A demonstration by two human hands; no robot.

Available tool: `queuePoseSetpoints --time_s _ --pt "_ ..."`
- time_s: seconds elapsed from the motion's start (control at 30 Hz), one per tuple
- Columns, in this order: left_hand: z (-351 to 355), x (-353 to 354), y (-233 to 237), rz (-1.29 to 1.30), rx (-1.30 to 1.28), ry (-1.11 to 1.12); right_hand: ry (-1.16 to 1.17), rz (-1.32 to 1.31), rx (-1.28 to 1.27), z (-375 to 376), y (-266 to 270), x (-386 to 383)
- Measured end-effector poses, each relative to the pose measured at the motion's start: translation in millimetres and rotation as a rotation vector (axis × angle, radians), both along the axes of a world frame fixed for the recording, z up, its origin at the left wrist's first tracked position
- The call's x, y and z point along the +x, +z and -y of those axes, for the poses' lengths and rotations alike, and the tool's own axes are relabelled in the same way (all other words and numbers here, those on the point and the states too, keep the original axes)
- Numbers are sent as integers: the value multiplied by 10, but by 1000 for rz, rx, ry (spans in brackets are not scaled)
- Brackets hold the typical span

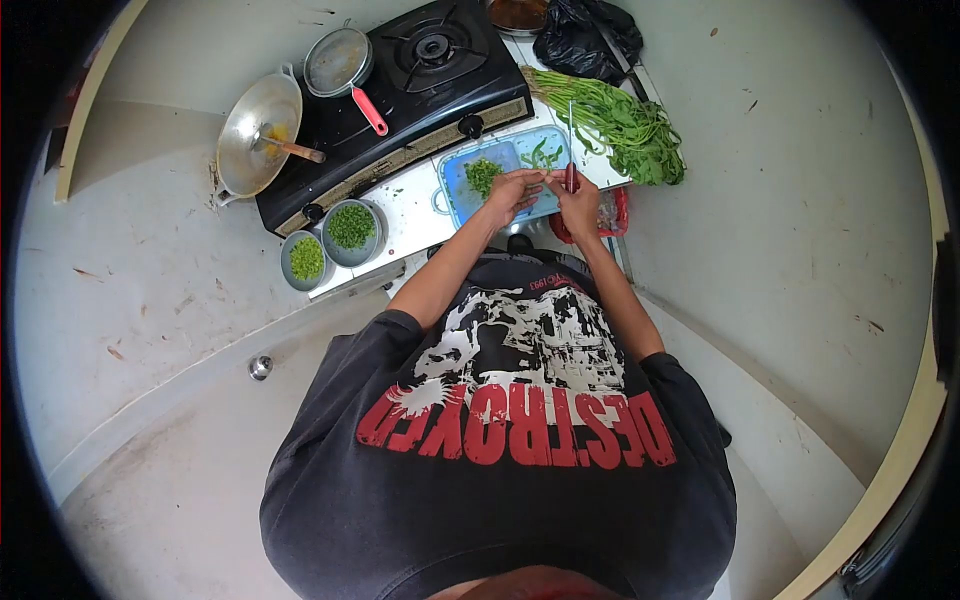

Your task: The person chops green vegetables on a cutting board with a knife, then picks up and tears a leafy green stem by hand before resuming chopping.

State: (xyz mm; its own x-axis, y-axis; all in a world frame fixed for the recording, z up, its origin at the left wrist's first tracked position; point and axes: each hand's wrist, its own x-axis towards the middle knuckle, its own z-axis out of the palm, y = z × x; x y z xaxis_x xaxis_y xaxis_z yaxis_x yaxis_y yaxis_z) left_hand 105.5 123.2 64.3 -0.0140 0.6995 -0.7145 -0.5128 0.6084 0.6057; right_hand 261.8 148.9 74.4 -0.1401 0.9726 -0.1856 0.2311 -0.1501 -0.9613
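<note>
My right hand (578, 208) is closed around the dark red handle of a knife (571, 178), whose thin blade points away from me. My left hand (514, 192) reaches over the blue cutting board (462, 212), its fingers pinched together and meeting the right hand's fingertips. What the left fingers hold is too small to make out. Just beyond them lie a few loose green leaves (543, 155). A pile of chopped greens (483, 177) sits on the board beside my left hand.
Leafy greens (625, 130) lie right of the board, near a black plastic bag (590, 42). Left stand two bowls of chopped greens (351, 226) (306, 258). Behind is a gas stove (420, 110) with a red-handled strainer (338, 62) and a wok (240, 150). A red basket (622, 212) stands below.
</note>
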Motion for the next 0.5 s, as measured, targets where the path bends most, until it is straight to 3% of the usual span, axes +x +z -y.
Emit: queuePoseSetpoints --time_s 0.2,0.5 --pt "17 -87 -2 87 -44 -23 42 101 68 41 -27 -23" --pt "-12 -218 -25 126 38 -82 31 -9 -16 50 49 -105"
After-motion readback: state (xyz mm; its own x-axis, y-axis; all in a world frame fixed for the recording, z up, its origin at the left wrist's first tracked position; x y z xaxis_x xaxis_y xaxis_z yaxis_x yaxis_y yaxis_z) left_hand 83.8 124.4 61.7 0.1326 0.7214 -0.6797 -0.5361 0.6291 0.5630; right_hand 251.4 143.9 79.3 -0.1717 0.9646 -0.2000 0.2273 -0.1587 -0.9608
